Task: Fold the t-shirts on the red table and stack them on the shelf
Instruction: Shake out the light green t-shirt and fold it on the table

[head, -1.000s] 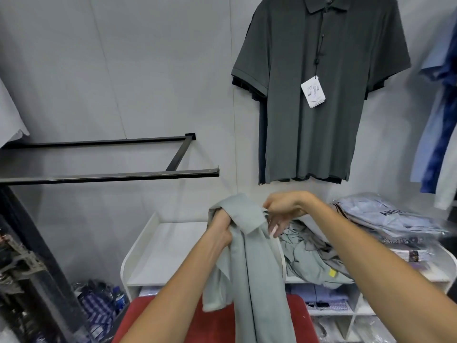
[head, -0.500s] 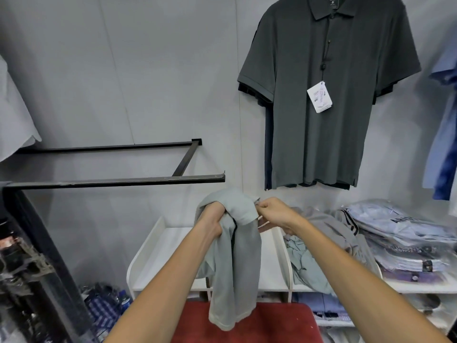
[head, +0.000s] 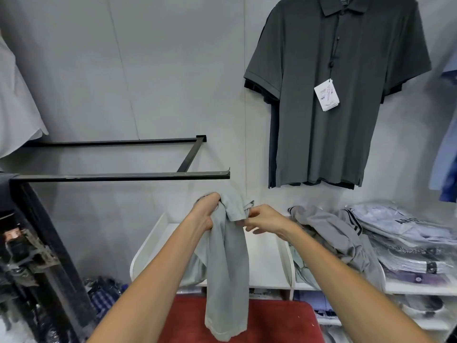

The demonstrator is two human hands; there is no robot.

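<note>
A pale grey-green t-shirt (head: 228, 268) hangs bunched in the air above the red table (head: 272, 320). My left hand (head: 206, 210) grips its top in a fist. My right hand (head: 263, 219) pinches a fold of the same shirt near its collar, fingers partly spread. The shirt's lower end dangles over the table's far edge. Behind it stands the white shelf (head: 269, 263), with a bare left compartment. More loose grey shirts (head: 333, 233) lie heaped in the compartment to the right.
Stacks of packaged shirts (head: 415, 246) fill the shelf at the right. A dark grey polo (head: 333, 90) hangs on the wall above. A black metal rail (head: 118, 175) juts out at the left, over dark clutter (head: 37, 268) on the floor.
Both hands have lifted the shirt up and away from me, so its lower end now hangs free over the table. The view has tilted downward a little.
</note>
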